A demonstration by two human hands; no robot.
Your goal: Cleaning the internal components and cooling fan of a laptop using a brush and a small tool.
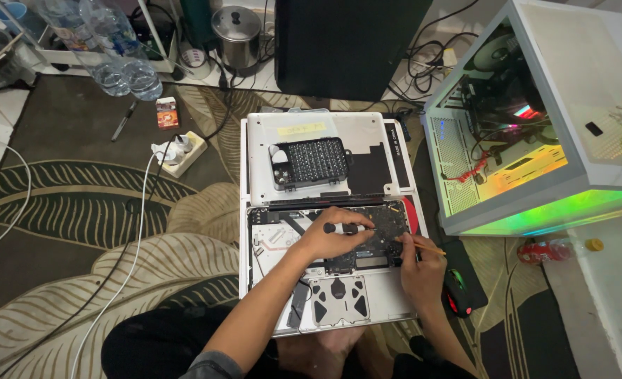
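Both your hands work over the opened laptop on the carpet: your left hand is clamped on a black screwdriver, and your right hand pinches a thin stick.

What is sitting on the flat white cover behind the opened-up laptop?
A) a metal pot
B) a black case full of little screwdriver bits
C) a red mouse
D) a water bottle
B: the black bit case lies on the removed white bottom cover, just behind the open laptop where the left hand holds a small screwdriver and the right hand holds a thin stick.
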